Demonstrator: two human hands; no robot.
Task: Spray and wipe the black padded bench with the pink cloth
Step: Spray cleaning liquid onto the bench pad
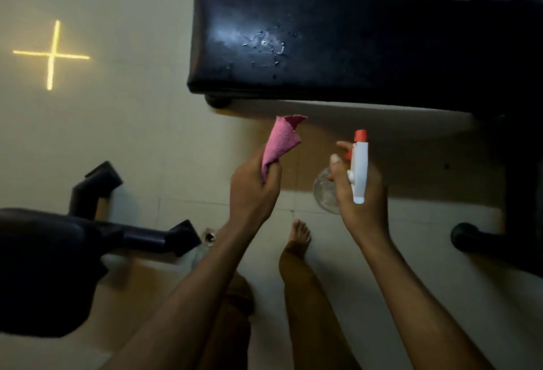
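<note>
Glistening with droplets near its left end, the black padded bench (338, 46) lies far of both hands: spraying looks done. Left hand (254, 190) clenches the pink cloth (280, 142); right hand (360, 193) wraps the spray bottle (359, 170). Next, press cloth onto the wet patch.

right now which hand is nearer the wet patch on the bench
Left. The left hand, shut on the pink cloth, sits just below the wet patch on the bench; the right hand, holding the spray bottle, is farther right.
</note>
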